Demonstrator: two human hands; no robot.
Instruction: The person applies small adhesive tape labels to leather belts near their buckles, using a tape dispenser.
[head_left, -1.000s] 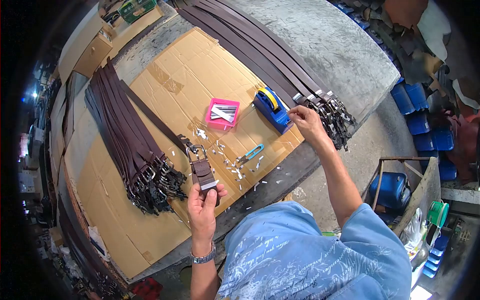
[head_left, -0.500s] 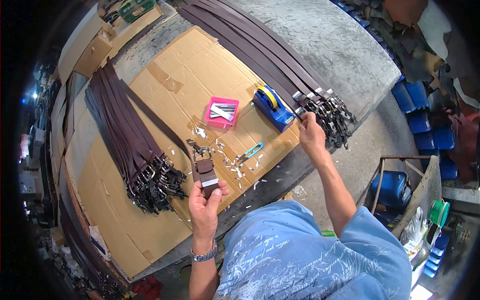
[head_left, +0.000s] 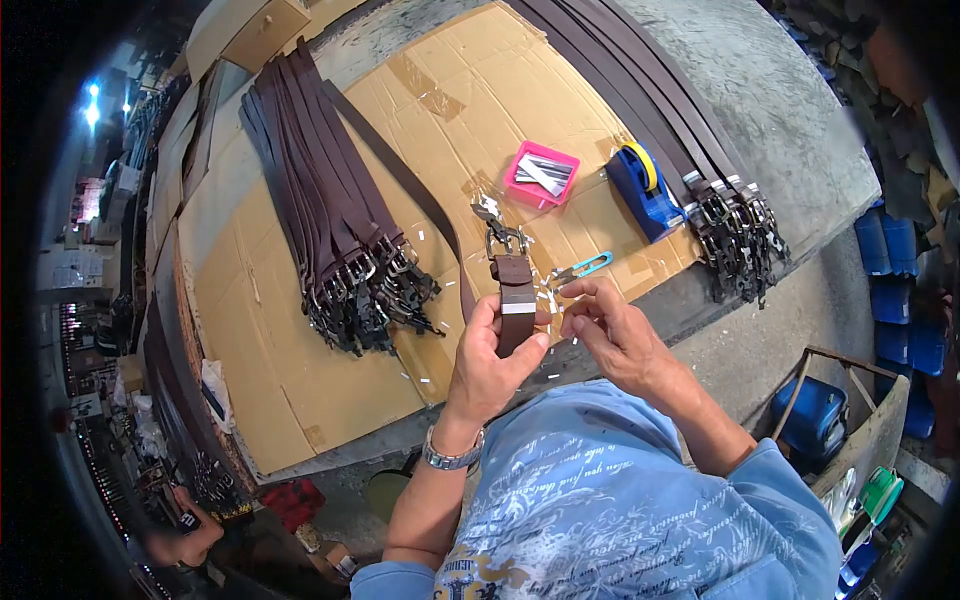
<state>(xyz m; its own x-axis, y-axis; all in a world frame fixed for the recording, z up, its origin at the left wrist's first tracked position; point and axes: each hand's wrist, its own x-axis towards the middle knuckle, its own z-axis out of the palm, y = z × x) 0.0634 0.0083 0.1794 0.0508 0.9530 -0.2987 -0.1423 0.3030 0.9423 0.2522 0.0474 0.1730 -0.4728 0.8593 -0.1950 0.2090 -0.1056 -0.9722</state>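
Observation:
My left hand (head_left: 490, 365) is closed around the buckle end of a dark brown belt (head_left: 516, 325). A white band crosses the strap above my thumb. The metal buckle (head_left: 505, 240) points away from me, and the rest of the strap runs back across the cardboard. Just right of that belt is my right hand (head_left: 620, 340), its fingers bent but apart, and I see nothing in them. Beyond it lie teal-handled thread snips (head_left: 588, 265) among white scraps. A pink tray (head_left: 542, 203) holds white and dark strips.
One pile of belts (head_left: 325, 190) lies at left, buckles toward me. Another belt bundle (head_left: 640, 85) lies at right, by a blue tape dispenser (head_left: 640, 195) with yellow tape. Cardboard (head_left: 400, 150) covers much of the table. Another person's arm (head_left: 200, 535) shows at lower left.
My right hand has come away from the right-hand bundle's buckles to beside the belt in my left hand. My left hand still grips that belt. The view has shifted.

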